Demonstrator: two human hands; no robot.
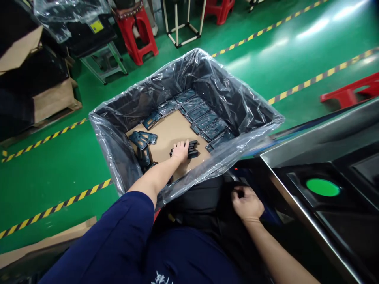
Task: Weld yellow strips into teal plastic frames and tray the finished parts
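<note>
My left hand reaches into a large bin lined with clear plastic. Its fingers are closed over a small bunch of black plastic parts, which rests on a cardboard sheet. Along the bin's far right side lie rows of flat black parts, set side by side. Looser black frame-like parts overlap at the left side of the sheet. Outside the bin, my right hand is curled by my lap, next to the dark machine edge, with nothing visible in it.
A metal-edged machine or conveyor with a green disc stands close on my right. Red stools and a pipe-frame stand are beyond the bin. Yellow-black tape marks the green floor. Cardboard lies at left.
</note>
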